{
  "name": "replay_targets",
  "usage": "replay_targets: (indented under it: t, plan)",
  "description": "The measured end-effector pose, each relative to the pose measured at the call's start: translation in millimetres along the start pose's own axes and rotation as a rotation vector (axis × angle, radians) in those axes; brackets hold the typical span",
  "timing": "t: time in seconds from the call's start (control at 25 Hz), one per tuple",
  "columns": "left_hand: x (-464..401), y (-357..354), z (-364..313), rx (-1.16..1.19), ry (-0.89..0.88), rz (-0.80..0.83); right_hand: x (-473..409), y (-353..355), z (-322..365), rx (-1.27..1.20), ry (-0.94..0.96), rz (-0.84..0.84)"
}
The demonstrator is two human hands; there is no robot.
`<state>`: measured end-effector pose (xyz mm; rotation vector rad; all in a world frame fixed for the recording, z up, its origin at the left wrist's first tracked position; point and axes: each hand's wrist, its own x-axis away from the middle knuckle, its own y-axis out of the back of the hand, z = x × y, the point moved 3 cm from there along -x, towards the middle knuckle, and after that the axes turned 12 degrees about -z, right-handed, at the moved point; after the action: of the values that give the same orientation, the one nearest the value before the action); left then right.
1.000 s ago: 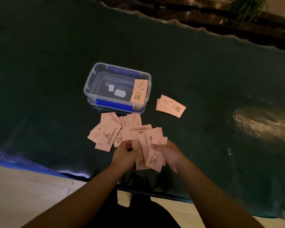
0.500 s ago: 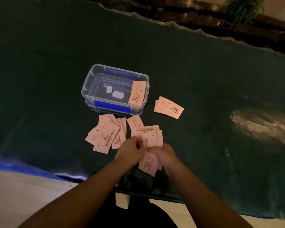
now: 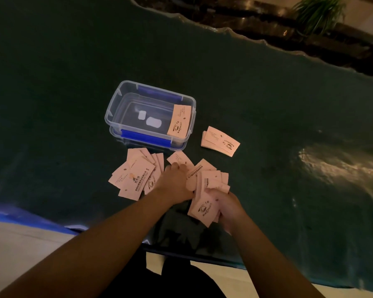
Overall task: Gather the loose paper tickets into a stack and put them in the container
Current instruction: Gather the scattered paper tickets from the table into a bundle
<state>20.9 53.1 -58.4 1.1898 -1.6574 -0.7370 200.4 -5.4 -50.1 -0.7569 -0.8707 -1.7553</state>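
On the dark green counter (image 3: 267,104) stands one clear container (image 3: 119,108) with a single ticket (image 3: 179,120) leaning inside its right end. The left hand (image 3: 177,181) lies palm-down, fingers curled, on the loose tickets (image 3: 136,175) scattered before the container, while the right hand (image 3: 228,207) grips a fanned bunch of tickets (image 3: 202,205). One small stack (image 3: 220,140) lies right of the container.

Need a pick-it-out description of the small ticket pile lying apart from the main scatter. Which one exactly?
Start at the clear plastic container with blue clips on the dark green table cover. Just to its right, level with its near corner, lies a small pile of pink tickets. Unlike the fanned-out scatter of tickets in front of the container, it lies alone, roughly squared, with no hand on it.
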Motion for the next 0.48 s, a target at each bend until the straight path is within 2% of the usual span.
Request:
replay_targets:
  t: [0.32, 0.4, 0.48]
  plan:
    - [29, -9, 2, 0.415, 0.105, 0.179, -10, -1, 4, -0.1, -0.016, -0.001]
    - [25, -8, 8, 0.49, 0.15, 0.14, -13, 1, 6, -0.098, -0.034, 0.01]
    - [16, -1, 14, 0.556, 0.342, 0.031, -15, 4, 9, -0.092, -0.038, 0.01]
